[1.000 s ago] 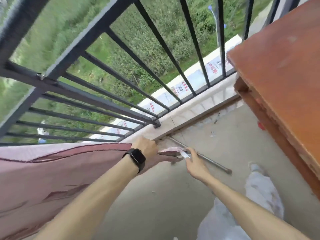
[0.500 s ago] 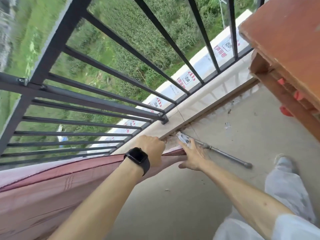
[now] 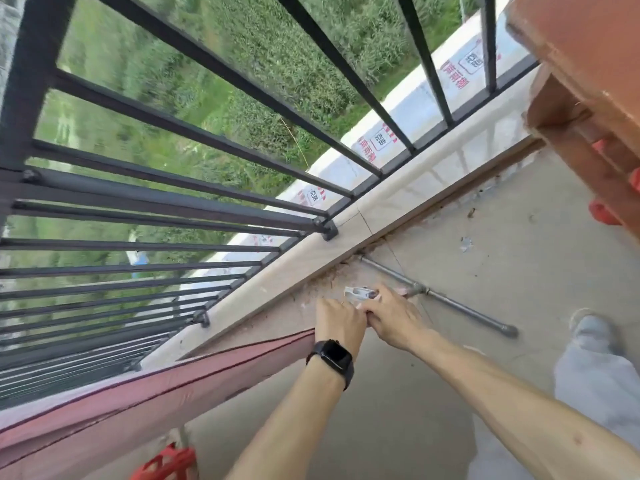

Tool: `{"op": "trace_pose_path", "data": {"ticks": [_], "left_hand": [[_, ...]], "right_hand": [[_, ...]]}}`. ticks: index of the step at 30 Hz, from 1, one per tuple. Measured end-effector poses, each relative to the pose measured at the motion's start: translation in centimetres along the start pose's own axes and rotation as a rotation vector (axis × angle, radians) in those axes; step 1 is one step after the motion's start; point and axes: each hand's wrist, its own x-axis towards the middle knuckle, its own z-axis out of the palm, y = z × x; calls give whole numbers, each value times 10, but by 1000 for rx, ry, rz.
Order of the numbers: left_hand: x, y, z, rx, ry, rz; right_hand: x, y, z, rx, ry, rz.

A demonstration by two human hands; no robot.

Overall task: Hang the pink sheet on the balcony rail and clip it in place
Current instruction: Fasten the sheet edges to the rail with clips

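The pink sheet stretches in a long taut band from the lower left up to my hands, its upper edge folded over. My left hand, with a black watch on the wrist, is closed on the sheet's end. My right hand touches the left one and pinches a small white clip at the sheet's corner. The black balcony rail with its many bars fills the upper left, beyond the sheet. Whether the sheet rests on a bar here I cannot tell.
A pale stone ledge runs under the rail. A grey metal pipe lies on the concrete floor just past my hands. An orange-brown wooden table stands at the upper right, a red basket at the bottom, my leg and shoe at right.
My right hand has moved in to meet the left at the sheet's end, carrying the white clip. The view has tilted and swung, so the rail looks closer.
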Motion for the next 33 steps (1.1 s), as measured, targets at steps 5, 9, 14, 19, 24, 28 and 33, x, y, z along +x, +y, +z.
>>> {"op": "trace_pose_path", "data": {"ticks": [5, 9, 14, 19, 24, 28, 33], "left_hand": [[8, -6, 6, 2, -14, 34], [16, -8, -4, 2, 8, 71], [23, -7, -6, -99, -52, -5], [26, -2, 0, -138, -56, -78], [50, 28, 13, -199, -17, -145], [95, 64, 34, -169, -34, -105], [128, 81, 45, -129, 30, -8]], "right_hand": [[-5, 44, -2, -17, -103, 185], [1, 65, 3, -78, -127, 160], [18, 69, 21, -123, -138, 74], [32, 70, 37, -194, -29, -59], [42, 88, 37, -184, 11, -97], [46, 99, 18, -125, -63, -81], [57, 114, 18, 19, -153, -33]]}}
